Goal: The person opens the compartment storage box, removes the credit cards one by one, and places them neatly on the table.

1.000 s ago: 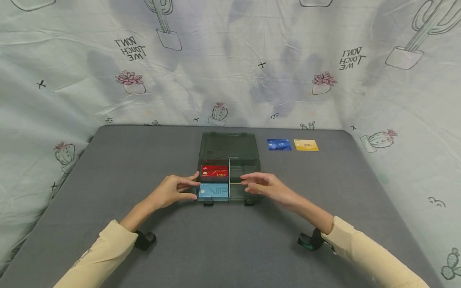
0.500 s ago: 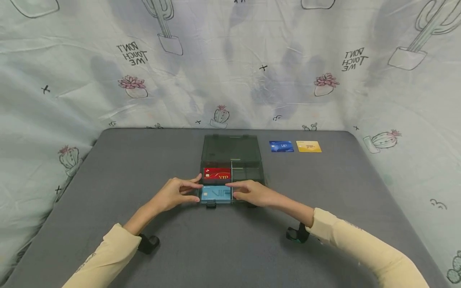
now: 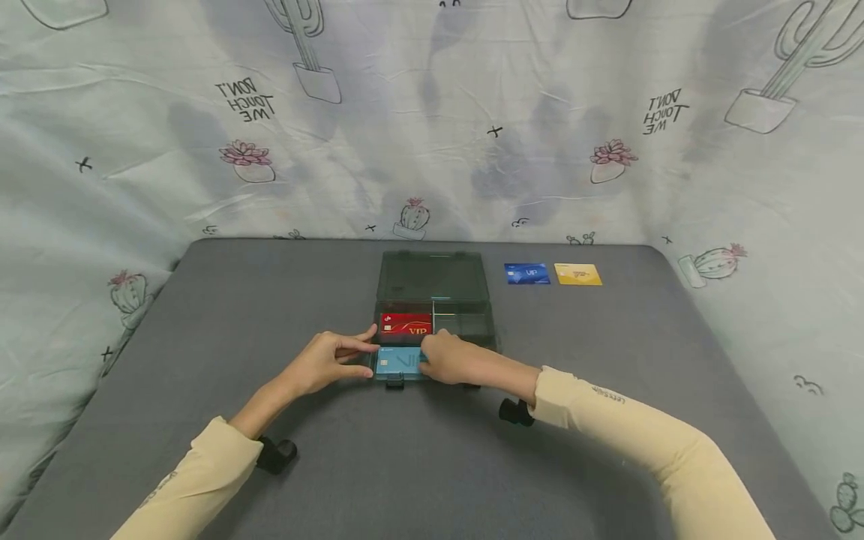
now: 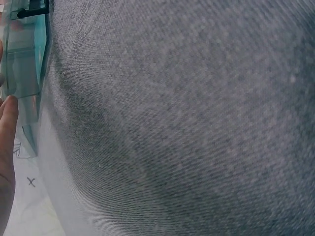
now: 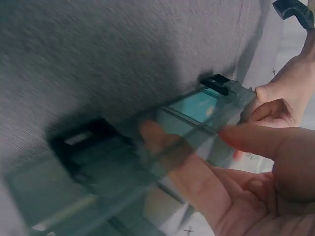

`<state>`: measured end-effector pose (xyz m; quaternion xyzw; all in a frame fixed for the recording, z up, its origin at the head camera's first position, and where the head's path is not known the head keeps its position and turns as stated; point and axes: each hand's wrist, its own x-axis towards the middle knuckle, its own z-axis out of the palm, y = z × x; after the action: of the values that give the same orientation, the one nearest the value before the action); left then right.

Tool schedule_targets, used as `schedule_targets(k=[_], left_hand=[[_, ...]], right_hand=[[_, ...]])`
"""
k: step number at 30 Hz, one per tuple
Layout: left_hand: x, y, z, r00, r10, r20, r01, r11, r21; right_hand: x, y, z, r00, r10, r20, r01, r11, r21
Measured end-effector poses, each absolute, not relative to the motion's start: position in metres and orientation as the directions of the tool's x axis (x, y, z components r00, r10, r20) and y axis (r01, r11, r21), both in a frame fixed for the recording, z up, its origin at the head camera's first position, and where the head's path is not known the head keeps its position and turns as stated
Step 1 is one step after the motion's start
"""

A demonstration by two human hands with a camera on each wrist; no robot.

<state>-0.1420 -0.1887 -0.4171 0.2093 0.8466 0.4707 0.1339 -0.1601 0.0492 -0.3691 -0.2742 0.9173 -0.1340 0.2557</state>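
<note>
A dark, see-through divided box (image 3: 432, 277) lies with its lid folded back. Its front-left compartment contains a light blue VIP card (image 3: 397, 361); a red VIP card (image 3: 406, 324) lies in the compartment behind. My left hand (image 3: 317, 366) touches the box's left side, fingers fairly straight and thumb at the front corner. My right hand (image 3: 451, 358) reaches over the front right with bent fingers, covering the blue card's right end. In the right wrist view, an index finger (image 5: 172, 157) shows through the clear wall. Whether the right hand pinches the card or the divider is hidden.
A dark blue VIP card (image 3: 527, 274) and a yellow card (image 3: 577, 274) lie side by side right of the lid. Two black latches, such as the left one (image 3: 394, 382), stick out from the box front. A printed curtain (image 3: 432, 135) hangs behind the grey table (image 3: 283, 285).
My right hand has moved left from the right-hand compartments onto the blue card's right end, and its fingers have bent. The left hand has stayed at the box's left side.
</note>
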Motion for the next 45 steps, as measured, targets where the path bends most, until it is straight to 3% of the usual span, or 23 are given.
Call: schedule_targets(k=[8, 22, 28, 39, 45], left_hand=[[-0.142, -0.190, -0.417, -0.873, 0.487, -0.025, 0.239, 0.472, 0.849], [-0.139, -0.194, -0.420, -0.870, 0.492, -0.018, 0.247, 0.468, 0.848], [-0.136, -0.197, -0.422, -0.865, 0.502, -0.010, 0.259, 0.463, 0.848], [-0.136, -0.200, -0.427, -0.860, 0.510, 0.011, 0.282, 0.458, 0.843], [-0.137, -0.200, -0.428, -0.858, 0.514, 0.016, 0.287, 0.453, 0.844]], right_hand=[[-0.164, 0.036, -0.366, -0.734, -0.478, -0.482, -0.419, 0.878, -0.233], [-0.163, 0.036, -0.379, -0.735, -0.436, -0.520, -0.370, 0.900, -0.232], [-0.156, 0.040, -0.375, -0.733, -0.441, -0.519, -0.302, 0.893, -0.333], [-0.150, 0.049, -0.379, -0.813, -0.528, -0.246, -0.388, 0.806, -0.447], [-0.155, 0.057, -0.380, -0.809, -0.562, -0.174, -0.360, 0.707, -0.609]])
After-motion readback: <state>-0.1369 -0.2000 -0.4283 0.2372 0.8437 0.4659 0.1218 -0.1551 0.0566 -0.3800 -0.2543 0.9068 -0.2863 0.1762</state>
